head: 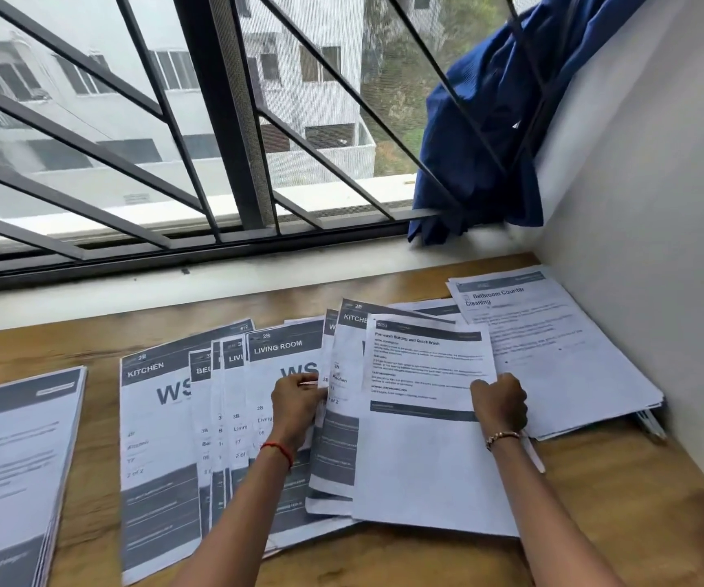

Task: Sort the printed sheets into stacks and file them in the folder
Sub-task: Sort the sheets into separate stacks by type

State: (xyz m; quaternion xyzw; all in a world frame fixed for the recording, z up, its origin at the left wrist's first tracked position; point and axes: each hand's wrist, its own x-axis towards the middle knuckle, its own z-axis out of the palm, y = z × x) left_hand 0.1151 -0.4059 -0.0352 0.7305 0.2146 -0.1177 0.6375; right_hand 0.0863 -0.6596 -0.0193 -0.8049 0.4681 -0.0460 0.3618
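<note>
Wooden worktop (596,502) under a barred window (223,120), head view: printed sheets mid-sort.
Item: bundle (422,459), Pre-wash sheet on top, long axis running away from me. My left hand (297,400) pinches its left edge and my right hand (499,402) grips its right edge, fingers curled. Bathroom stack (553,353) lies just right of the bundle, nearer my right hand. Fanned room sheets (160,438) lie left, partly beneath the bundle. A further stack (11,451) sits far left. I cannot make out the folder.
</note>
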